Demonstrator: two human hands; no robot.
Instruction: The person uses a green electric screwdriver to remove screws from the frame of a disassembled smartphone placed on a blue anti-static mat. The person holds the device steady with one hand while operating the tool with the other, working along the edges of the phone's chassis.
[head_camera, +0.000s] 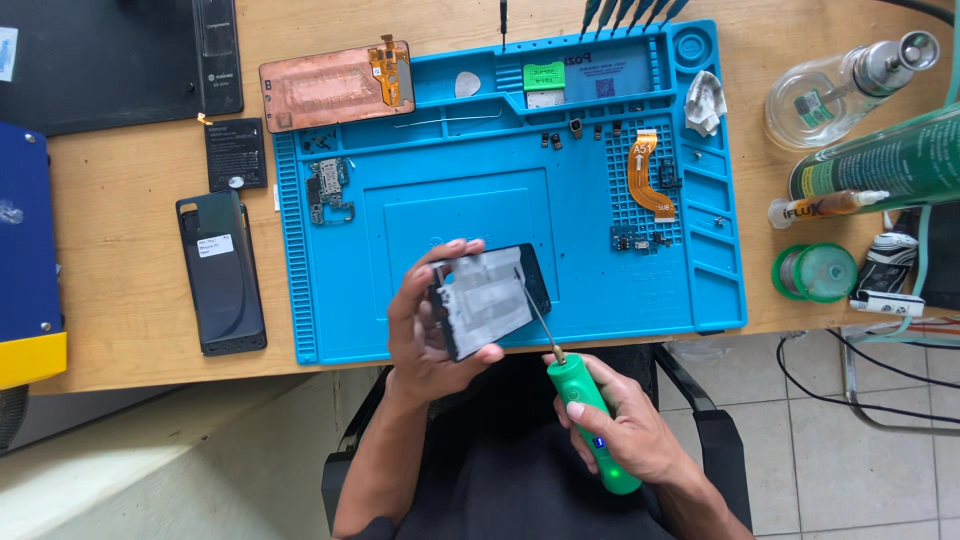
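On the wooden table (130, 290), whose near edge runs just behind the hands, a blue mat (500, 190) takes up the middle; its front edge sits close to the table's edge, and its flat centre is bare. To the left of the mat there is open wood around a dark back cover (222, 272) with a small white label, a black battery (236, 153) above it and a copper-backed screen (335, 85) overlapping the mat's top left corner. At the far left a blue and yellow box (28, 255) overhangs the picture's edge. To the right of the mat the table is crowded: a clear glass bottle (850, 88) lies on its side, a green can (880, 165) with a printed label lies below it, then a flux syringe (825, 207) and a green solder spool (815, 272).

The left hand (425, 335) grips a phone frame (488, 298) over the mat's front edge, fingers closed around its left side. The right hand (625, 430) is closed around a green screwdriver (590, 425), below the table's edge, its bit touching the frame's upper right area.

On the mat, an orange flex cable (645, 175) lies on the gridded right part, a green rectangular tag (544, 76) sits in the top tray, and a crumpled white cloth (705, 100) lies at the top right.
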